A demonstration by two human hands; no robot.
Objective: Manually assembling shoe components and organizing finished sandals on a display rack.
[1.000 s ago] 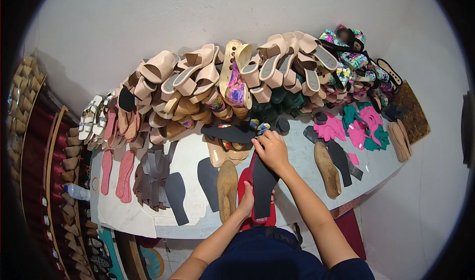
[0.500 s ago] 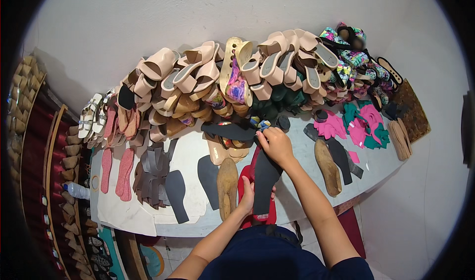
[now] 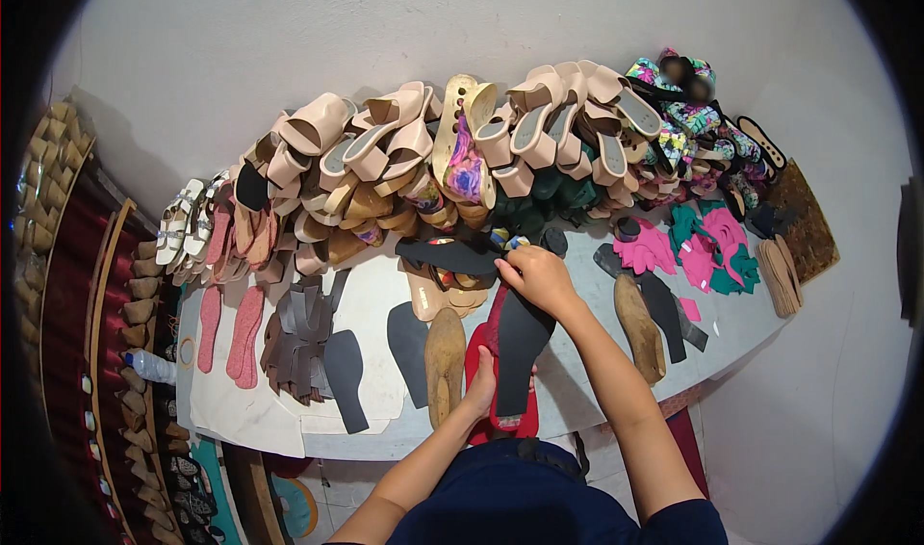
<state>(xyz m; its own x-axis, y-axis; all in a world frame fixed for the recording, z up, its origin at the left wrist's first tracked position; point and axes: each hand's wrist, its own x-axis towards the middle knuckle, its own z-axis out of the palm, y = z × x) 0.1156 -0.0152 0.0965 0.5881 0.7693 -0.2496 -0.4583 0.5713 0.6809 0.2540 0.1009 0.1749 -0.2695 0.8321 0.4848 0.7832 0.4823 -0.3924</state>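
Note:
Close in front of me, a black shoe sole lies lengthwise against a red shoe or sandal, whose red edges show on both sides. My left hand wraps round the red footwear from the left and below, its fingertips showing past the right edge. At the far end, my right hand pinches the sole's tip between thumb and fingers. Just beyond it, a curved black sole piece rests on beige insoles. To the left stand a wooden shoe last and a flat black sole.
A tall heap of beige heeled sandals lines the wall. Grey strips and pink insoles lie left. Another wooden last, pink fabric scraps and a tan insole stack lie right. Racks of lasts stand far left.
The view has shifted very slightly. Both hands keep their hold on the sole and the red footwear, with barely any movement.

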